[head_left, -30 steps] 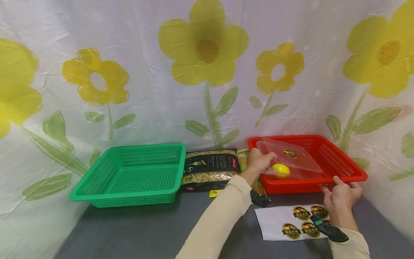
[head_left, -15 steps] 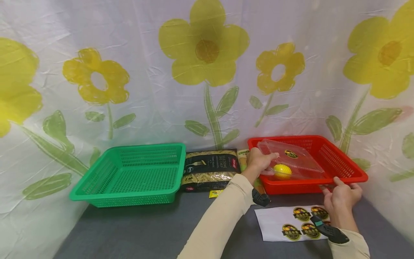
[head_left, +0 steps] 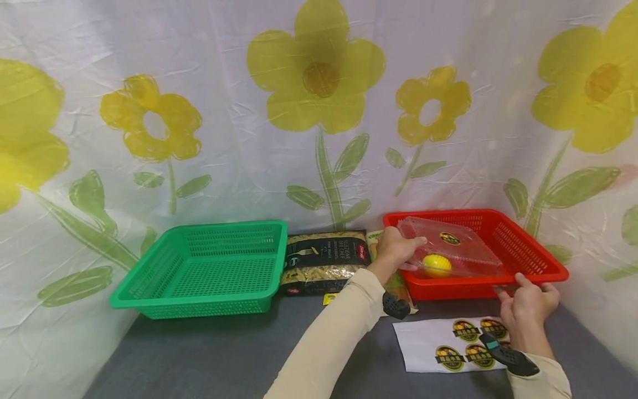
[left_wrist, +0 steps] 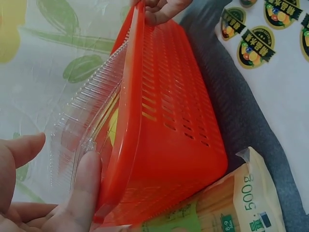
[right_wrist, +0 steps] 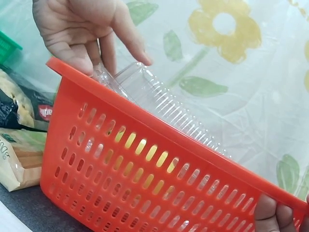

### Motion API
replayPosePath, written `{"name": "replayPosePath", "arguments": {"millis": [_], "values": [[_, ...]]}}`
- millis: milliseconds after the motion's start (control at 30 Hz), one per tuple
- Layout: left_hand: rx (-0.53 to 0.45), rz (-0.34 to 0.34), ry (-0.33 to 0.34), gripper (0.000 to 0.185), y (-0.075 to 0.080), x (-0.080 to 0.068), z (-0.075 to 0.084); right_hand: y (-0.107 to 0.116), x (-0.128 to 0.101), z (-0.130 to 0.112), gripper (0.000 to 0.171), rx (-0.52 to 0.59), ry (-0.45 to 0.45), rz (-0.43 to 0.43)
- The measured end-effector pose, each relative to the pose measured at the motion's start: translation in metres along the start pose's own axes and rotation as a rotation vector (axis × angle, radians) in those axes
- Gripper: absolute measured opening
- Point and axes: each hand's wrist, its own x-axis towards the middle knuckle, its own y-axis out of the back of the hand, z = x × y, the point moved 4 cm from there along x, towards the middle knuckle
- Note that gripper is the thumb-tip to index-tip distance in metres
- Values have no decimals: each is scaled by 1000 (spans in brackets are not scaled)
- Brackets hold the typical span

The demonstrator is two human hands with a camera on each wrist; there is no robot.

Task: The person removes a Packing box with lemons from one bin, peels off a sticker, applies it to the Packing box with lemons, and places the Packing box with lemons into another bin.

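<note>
A clear plastic clamshell box [head_left: 471, 250] with a round sticker on its lid lies tilted inside the red basket [head_left: 485, 289]. A ridged yellow ball-like item [head_left: 437, 265] shows through its front left part. My left hand [head_left: 396, 249] reaches over the basket's left rim and pinches the box's near left corner. In the left wrist view, the thumb [left_wrist: 88, 181] lies along the edge of the box [left_wrist: 79, 116]. My right hand [head_left: 528, 305] grips the basket's front rim near its right corner; in the right wrist view its fingertips [right_wrist: 275, 217] curl against the slotted wall.
A green basket [head_left: 199, 303] stands at the left. Between the baskets lie a black bag of pasta [head_left: 324, 252], a small yellow packet [head_left: 329, 299] and a 500 g pack [left_wrist: 236, 203]. A white sticker sheet [head_left: 423, 346] lies in front of the red basket. A flowered curtain hangs behind.
The clear box has settled slightly lower and to the right in the red basket, with the yellow item in it. My hands have stayed at the same places.
</note>
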Motion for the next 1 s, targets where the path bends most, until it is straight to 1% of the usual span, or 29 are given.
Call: {"name": "replayPosePath", "arguments": {"millis": [167, 300, 400, 500, 567, 700, 767, 933, 1000], "values": [[-14, 18, -19, 34, 4, -2, 0, 0, 0, 0, 62, 1, -15, 21], [13, 30, -16, 31, 10, -5, 1, 0, 1, 1, 61, -12, -15, 34], [29, 36, -22, 28, 14, -5, 2, 0, 2, 1, 62, -13, -4, 26], [18, 46, -35, 26, 20, -5, 2, 0, 3, 0, 64, -1, 4, 22], [3, 54, -35, 28, 24, -4, 0, 0, 3, -1, 65, 2, 5, 21], [-14, 63, -14, 39, 33, -4, -4, 0, 3, 0, 66, -11, -2, 24], [-24, 67, -18, 42, 38, -5, -5, 0, 3, 1, 65, -12, -6, 23], [-39, 76, -35, 45, 52, -9, -10, 0, 2, 1, 59, 21, -23, 48], [-44, 78, -43, 44, 57, -10, -13, 1, 1, 1, 56, 31, -31, 73]]}}
